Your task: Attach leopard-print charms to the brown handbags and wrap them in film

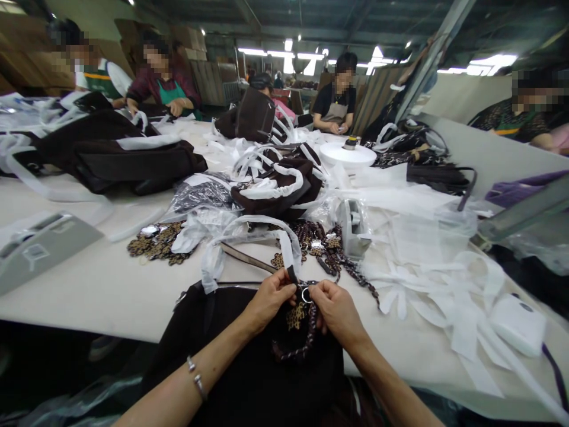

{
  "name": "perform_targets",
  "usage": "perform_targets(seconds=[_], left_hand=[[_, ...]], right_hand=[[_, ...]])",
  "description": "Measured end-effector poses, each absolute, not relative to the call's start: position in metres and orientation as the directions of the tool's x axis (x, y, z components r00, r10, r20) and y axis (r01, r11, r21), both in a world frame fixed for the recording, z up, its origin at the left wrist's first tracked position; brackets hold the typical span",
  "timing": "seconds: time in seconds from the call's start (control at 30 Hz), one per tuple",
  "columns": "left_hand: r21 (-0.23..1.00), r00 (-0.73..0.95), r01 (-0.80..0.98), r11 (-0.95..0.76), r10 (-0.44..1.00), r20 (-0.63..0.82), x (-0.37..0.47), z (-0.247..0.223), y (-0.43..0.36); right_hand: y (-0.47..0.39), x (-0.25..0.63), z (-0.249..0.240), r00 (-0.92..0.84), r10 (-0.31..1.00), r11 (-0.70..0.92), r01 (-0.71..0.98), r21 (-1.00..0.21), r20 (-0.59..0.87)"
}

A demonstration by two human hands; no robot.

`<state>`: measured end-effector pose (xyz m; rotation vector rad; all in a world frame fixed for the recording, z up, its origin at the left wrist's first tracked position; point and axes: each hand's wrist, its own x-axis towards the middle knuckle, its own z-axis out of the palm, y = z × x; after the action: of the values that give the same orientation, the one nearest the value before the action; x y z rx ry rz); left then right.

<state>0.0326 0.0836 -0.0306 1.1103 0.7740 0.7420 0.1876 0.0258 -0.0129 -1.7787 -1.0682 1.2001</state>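
Observation:
A dark brown handbag lies at the table's front edge, its handle wrapped in white material and arching up. My left hand is closed at the foot of that handle, with a dark tab between thumb and fingers. My right hand pinches a silver key ring beside it. From the ring hang a leopard-print charm and a braided dark cord, both against the bag's front. The fingertips of the two hands are close together. Exactly how the ring meets the bag is hidden by my fingers.
Leopard-print charms lie left, braided cords right. Tape dispensers stand on the table. White strips spread at right. Other brown bags are piled further back. Several co-workers are around the table.

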Motion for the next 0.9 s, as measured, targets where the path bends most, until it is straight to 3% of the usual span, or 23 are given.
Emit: perform_targets(seconds=[0.43, 0.9], left_hand=[[0.979, 0.517, -0.087, 0.187, 0.848, -0.116, 0.03, -0.045, 0.081], [0.985, 0.537, -0.073, 0.157, 0.838, -0.094, 0.028, -0.046, 0.078]], right_hand=[[0.031, 0.189, -0.013, 0.192, 0.935, -0.342, 0.26, -0.903, -0.299], [0.032, 0.189, -0.014, 0.16, 0.922, -0.385, 0.27, -0.883, -0.353]])
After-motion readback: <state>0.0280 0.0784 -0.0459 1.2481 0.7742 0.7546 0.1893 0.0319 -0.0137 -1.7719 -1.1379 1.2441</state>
